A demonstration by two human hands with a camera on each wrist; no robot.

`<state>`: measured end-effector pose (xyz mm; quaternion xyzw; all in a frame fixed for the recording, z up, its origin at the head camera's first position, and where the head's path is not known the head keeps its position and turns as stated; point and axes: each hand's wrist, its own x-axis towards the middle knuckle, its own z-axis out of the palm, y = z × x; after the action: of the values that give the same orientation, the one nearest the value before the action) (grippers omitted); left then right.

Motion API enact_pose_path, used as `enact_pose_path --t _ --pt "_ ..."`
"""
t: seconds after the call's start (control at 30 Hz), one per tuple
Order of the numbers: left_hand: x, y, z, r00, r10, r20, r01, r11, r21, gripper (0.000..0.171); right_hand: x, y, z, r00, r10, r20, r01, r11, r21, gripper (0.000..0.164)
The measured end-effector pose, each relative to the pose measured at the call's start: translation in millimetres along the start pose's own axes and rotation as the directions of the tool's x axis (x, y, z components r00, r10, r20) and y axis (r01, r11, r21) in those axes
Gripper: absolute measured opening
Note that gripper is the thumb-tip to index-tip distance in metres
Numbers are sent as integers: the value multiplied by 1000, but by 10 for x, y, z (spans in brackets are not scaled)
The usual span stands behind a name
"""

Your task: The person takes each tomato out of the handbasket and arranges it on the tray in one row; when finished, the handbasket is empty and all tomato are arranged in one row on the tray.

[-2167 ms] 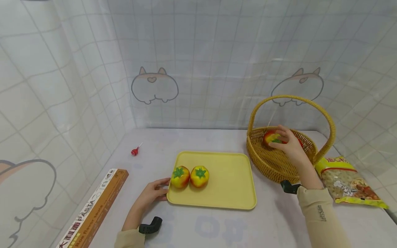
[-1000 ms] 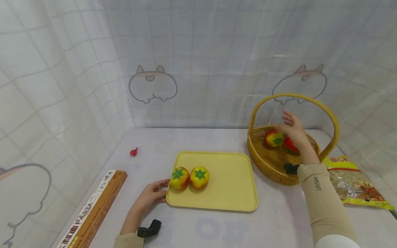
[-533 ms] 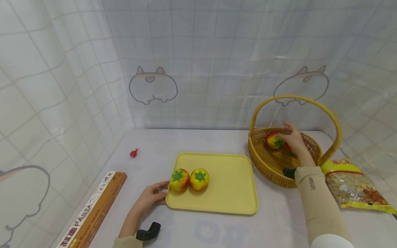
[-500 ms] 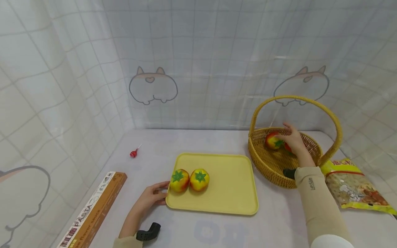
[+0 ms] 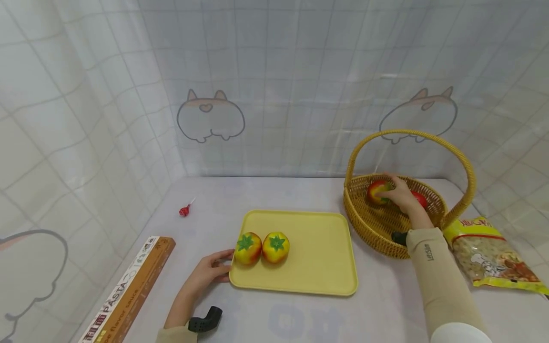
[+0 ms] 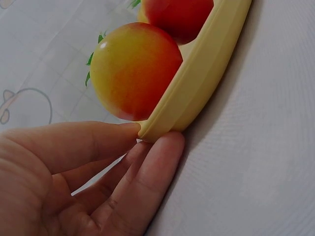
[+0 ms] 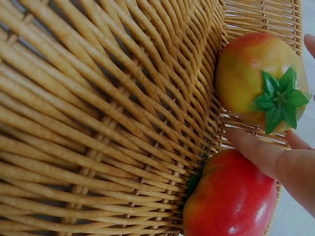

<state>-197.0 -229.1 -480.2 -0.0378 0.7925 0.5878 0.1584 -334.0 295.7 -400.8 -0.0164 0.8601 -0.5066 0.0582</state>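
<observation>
White table (image 5: 274, 193): left hand (image 5: 208, 271) pinches tray's (image 5: 317, 252) left edge; right hand (image 5: 401, 194), spread wide, straddles fruit (image 7: 248, 81) near basket's (image 5: 372, 234) back rim

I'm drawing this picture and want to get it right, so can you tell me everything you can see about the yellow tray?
The yellow tray is a rectangle with rounded corners, a flat bottom and a low raised rim. It looks like smooth plastic. It lies flat on the white table. A red-and-yellow fruit and a second fruit sit side by side on its left end. The left hand pinches its left edge.
</observation>
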Motion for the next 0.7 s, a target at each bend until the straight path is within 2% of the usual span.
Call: enact_pose_path --t 0.3,0.7 --pt "11 -15 -3 1000 7 9 -7 1000 -8 54 0 38 13 999 -6 50 8 999 -37 72" --pt "-7 -13 -18 999 30 38 -30 999 -19 55 -19 62 34 991 25 130 -18 998 -55 86"
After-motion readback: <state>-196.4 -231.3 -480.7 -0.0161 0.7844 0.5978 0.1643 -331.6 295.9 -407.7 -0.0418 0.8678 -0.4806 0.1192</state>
